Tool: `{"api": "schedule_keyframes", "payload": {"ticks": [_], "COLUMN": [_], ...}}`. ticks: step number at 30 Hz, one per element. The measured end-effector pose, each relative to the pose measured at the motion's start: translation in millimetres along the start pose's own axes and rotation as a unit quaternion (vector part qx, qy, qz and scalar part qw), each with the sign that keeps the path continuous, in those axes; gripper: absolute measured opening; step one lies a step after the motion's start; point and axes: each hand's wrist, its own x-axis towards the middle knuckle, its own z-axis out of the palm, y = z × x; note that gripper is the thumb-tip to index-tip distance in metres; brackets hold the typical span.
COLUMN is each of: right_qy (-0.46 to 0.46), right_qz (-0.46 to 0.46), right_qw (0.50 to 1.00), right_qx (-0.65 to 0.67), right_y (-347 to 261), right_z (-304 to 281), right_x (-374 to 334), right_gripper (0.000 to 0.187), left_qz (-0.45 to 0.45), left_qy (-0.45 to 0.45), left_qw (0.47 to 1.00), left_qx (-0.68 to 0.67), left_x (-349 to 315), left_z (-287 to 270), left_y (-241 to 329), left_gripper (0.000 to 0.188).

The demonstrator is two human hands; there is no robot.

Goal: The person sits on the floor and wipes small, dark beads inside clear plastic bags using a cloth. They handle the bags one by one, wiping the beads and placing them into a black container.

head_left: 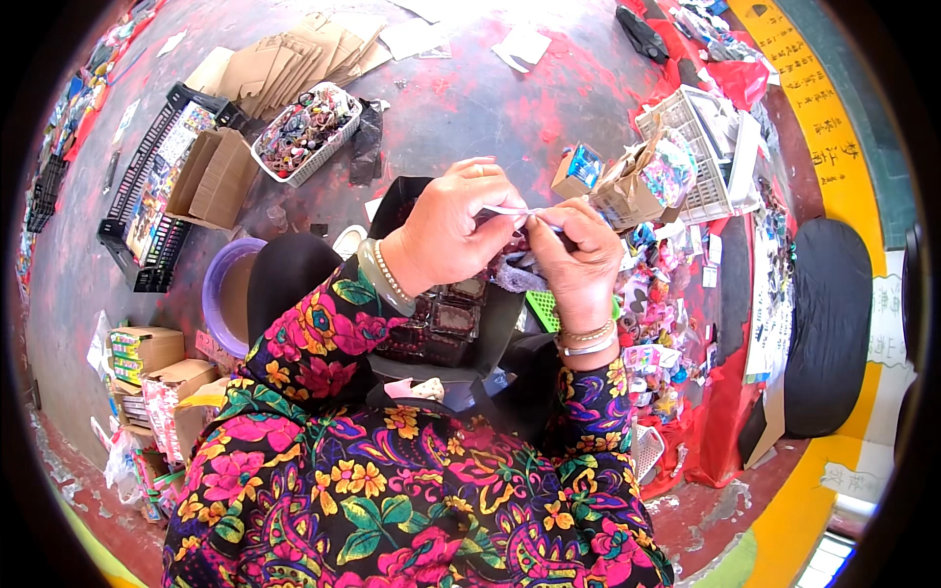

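Note:
Both hands are raised close together over my lap. My left hand pinches a thin pale strip, which runs across to the fingertips of my right hand. The right thumb and fingers close on the strip's other end. Just below the right fingers hangs a fuzzy grey-lavender band; whether it joins the strip I cannot tell. Under my hands, a dark tray with brown compartments is partly hidden by the left forearm. A green perforated basket shows beside the right wrist.
Small colourful goods lie heaped on the right. Beyond them stand a cardboard box and a white crate. A white basket of hair ties, a black crate and a purple tub are on the left.

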Motion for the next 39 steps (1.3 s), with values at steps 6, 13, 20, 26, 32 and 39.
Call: {"api": "schedule_keyframes", "payload": {"ticks": [6, 13, 20, 26, 32, 39], "right_qy": [0.017, -0.074, -0.058, -0.042, -0.022, -0.005], "right_qz": [-0.028, 0.038, -0.036, 0.108, 0.105, 0.119], "right_qw": [0.994, 0.986, 0.982, 0.950, 0.947, 0.950], "right_qx": [-0.106, 0.142, 0.175, 0.290, 0.302, 0.287], "right_y": [21.5, 18.0, 8.0, 22.9, 23.8, 27.1], "right_z": [12.8, -10.0, -5.8, 1.6, -3.8, -5.7], "right_x": [5.1, 7.2, 3.4, 8.5, 6.6, 6.0], "right_gripper": [0.001, 0.005, 0.004, 0.006, 0.007, 0.009], "left_qz": [-0.126, -0.324, -0.208, -0.257, -0.293, -0.258], "left_qy": [-0.021, -0.072, -0.036, -0.025, -0.042, -0.063], "left_qw": [0.991, 0.893, 0.919, 0.936, 0.911, 0.905], "left_qx": [0.040, -0.306, -0.334, -0.238, -0.286, -0.332], "left_x": [-7.4, 0.4, -6.0, 0.3, 1.5, 3.4], "left_z": [8.7, -8.2, -4.1, -13.8, -15.7, -17.3], "left_y": [-20.6, -9.4, -6.8, -7.2, -12.5, -14.0], "left_gripper": [0.003, 0.007, 0.004, 0.006, 0.019, 0.019]}}
